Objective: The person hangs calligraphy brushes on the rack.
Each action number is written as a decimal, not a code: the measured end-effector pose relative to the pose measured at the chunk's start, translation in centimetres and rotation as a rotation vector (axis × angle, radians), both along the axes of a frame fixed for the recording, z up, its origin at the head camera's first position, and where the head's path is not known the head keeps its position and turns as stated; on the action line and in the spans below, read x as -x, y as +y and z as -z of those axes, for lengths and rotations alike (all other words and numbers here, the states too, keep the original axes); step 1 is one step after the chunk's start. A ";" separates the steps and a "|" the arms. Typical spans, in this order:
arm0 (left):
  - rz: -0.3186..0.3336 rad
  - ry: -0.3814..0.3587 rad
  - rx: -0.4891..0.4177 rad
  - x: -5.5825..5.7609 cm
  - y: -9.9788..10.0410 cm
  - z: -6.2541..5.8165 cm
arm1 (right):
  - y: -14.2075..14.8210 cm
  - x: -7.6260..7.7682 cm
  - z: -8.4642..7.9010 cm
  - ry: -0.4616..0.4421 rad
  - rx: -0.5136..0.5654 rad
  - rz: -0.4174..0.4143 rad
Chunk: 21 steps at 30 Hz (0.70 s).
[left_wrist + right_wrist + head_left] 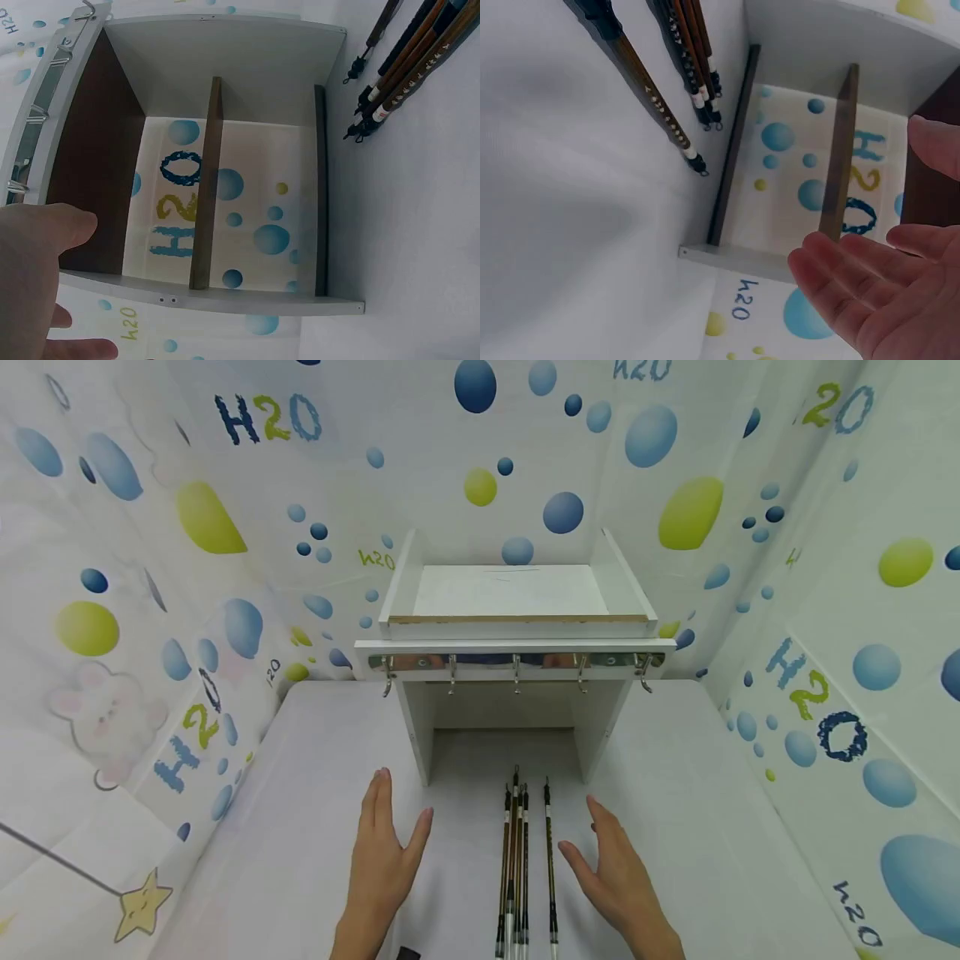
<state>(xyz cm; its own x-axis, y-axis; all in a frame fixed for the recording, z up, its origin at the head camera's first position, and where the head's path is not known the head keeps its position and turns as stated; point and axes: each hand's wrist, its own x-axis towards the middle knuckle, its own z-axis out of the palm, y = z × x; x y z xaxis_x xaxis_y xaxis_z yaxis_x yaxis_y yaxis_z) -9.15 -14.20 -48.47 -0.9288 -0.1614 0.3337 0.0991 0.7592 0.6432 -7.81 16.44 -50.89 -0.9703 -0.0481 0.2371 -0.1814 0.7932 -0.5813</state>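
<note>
Between the left hand (382, 860) and the right hand (618, 881), on the white tabletop (292, 860), calligraphy brushes are lying in two lots: one close-set group (513, 860) of several dark shafts, and one single brush (551, 860), lying apart on the group's right. Long axes are running away from the person, nearly parallel, hanging-loop ends pointing ahead of the hands; near ends are passing out at the head view's lower edge. Right hand: nearer to both lots, its thumb pointing toward the single brush; fingers are bending slightly, palm is facing inward, nothing is being held. Left hand: farther off, left of the group; fingers are extending nearly straight, thumb is spreading away, nothing is being held. Ahead of both hands, one white shelf unit (416, 727) is standing near the loop ends, its front rail carrying five metal hooks (517, 672). Beside the left wrist, one dark object (408, 953), mostly cut off, is remaining unidentifiable. Behind the shelf unit, one white backdrop (420, 518) is showing printed bubbles and "H2O" lettering.
</note>
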 end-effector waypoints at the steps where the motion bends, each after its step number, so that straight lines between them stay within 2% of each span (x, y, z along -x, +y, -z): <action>1: -0.002 0.017 -0.016 0.3 0.1 0.1 | -0.1 0.1 0.1 0.001 0.005 -0.001; 9: 0.001 0.160 -0.082 2.9 0.8 0.0 | -0.9 1.1 1.3 -0.025 0.024 0.010; 14: -0.004 0.205 -0.123 4.5 1.1 0.1 | -1.5 1.5 2.3 -0.081 0.046 0.020; 21: -0.007 0.252 -0.189 6.4 1.2 -0.5 | -2.1 1.7 3.7 -0.178 0.101 0.033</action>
